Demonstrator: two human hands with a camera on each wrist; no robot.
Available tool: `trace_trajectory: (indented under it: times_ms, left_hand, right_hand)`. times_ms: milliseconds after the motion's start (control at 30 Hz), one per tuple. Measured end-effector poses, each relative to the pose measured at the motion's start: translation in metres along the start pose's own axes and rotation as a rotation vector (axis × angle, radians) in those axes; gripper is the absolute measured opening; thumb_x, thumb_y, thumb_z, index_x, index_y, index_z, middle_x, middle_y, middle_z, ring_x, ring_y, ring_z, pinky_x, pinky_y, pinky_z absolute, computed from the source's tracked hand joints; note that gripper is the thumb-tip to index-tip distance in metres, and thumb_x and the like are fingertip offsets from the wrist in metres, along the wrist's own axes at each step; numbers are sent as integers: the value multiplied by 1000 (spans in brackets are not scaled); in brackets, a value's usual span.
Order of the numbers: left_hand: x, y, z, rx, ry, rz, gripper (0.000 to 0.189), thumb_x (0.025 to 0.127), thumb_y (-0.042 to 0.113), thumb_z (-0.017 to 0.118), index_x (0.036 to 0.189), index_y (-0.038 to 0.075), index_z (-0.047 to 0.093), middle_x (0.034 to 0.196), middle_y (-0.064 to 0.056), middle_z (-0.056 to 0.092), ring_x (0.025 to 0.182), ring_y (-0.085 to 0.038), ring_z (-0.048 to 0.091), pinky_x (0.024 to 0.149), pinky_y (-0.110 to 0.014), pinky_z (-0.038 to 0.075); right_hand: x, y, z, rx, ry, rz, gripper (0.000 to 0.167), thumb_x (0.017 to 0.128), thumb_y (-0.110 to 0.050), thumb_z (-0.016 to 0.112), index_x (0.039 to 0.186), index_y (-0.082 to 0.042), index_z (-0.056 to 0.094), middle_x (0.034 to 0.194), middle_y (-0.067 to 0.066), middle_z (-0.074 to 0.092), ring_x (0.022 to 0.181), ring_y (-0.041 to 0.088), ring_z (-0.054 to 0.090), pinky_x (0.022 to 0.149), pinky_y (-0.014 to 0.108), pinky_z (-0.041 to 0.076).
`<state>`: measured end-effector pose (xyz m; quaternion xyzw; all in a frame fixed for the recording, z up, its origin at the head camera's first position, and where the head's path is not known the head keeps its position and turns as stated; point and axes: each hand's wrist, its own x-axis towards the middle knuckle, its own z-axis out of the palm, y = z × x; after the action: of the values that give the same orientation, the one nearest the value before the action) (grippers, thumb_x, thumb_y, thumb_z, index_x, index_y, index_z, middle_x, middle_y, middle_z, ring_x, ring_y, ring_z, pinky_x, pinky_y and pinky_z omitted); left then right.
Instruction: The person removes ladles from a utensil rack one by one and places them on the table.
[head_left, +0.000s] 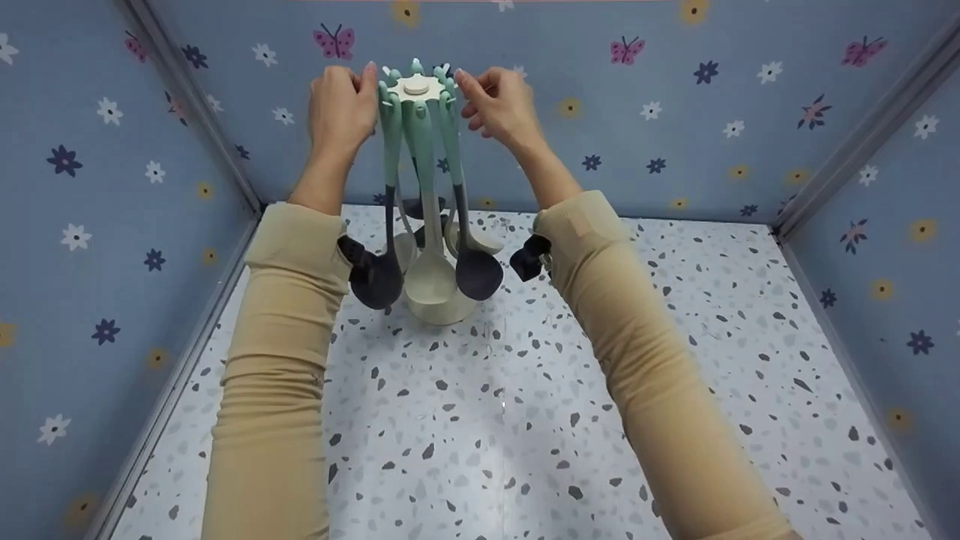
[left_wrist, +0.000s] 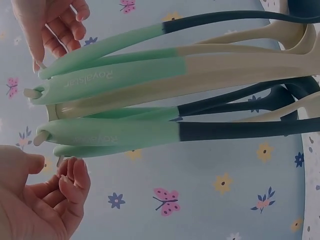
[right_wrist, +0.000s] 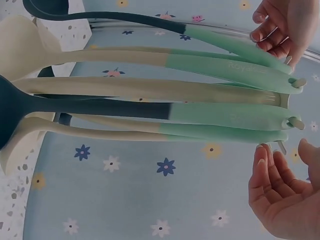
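Note:
A cream rotating utensil stand (head_left: pixel 416 88) holds several kitchen utensils, hung by hooks around its top. Their mint green handles lead down to dark or cream heads. At the front hang a cream spoon (head_left: pixel 431 277), a dark spoon (head_left: pixel 377 281) on the left and another dark utensil (head_left: pixel 480 274) on the right. My left hand (head_left: pixel 341 109) is beside the left handles, its fingertips right at a handle's hooked end in the left wrist view. Across from it, my right hand (head_left: pixel 501 105) has thumb and fingers parted around a hook tip (right_wrist: pixel 282 147). Neither hand grips a utensil.
The stand's round cream base (head_left: pixel 441 311) rests on a white speckled tabletop (head_left: pixel 465 435). Blue panels (head_left: pixel 577 142) with flowers and butterflies rise behind and at both sides, joined by grey corner strips (head_left: pixel 199 112). A dark wrist device (head_left: pixel 531 257) sits at my right cuff.

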<state>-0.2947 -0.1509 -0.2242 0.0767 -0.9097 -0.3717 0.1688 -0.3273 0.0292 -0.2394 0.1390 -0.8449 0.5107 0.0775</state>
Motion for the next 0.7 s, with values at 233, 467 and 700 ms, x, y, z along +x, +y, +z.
trace_trajectory:
  times_ms: [233, 467, 700]
  left_hand:
    - [8, 2, -1, -27, -79, -84, 38, 94, 35, 36, 67, 12, 48, 56, 4, 46, 45, -2, 47, 50, -20, 41]
    - [14, 1, 0, -81, -109, -108, 34, 95, 30, 36, 70, 11, 49, 53, 3, 45, 39, -4, 45, 42, -17, 38]
    - [14, 2, 2, -162, -106, -120, 34, 95, 25, 36, 68, 9, 47, 55, 2, 44, 41, -4, 43, 43, -16, 36]
  right_hand:
    - [8, -4, 7, -15, -64, 62, 36, 91, -39, 43, 90, -6, 59, 78, 6, 61, 60, 13, 56, 55, 23, 46]
    - [13, -7, 10, -50, -88, 91, 30, 94, -33, 37, 83, -9, 52, 69, 3, 52, 52, 9, 45, 49, 22, 39]
    - [14, -8, 13, -58, -42, 57, 27, 97, -21, 35, 72, -11, 43, 67, 1, 42, 57, 8, 38, 53, 20, 32]
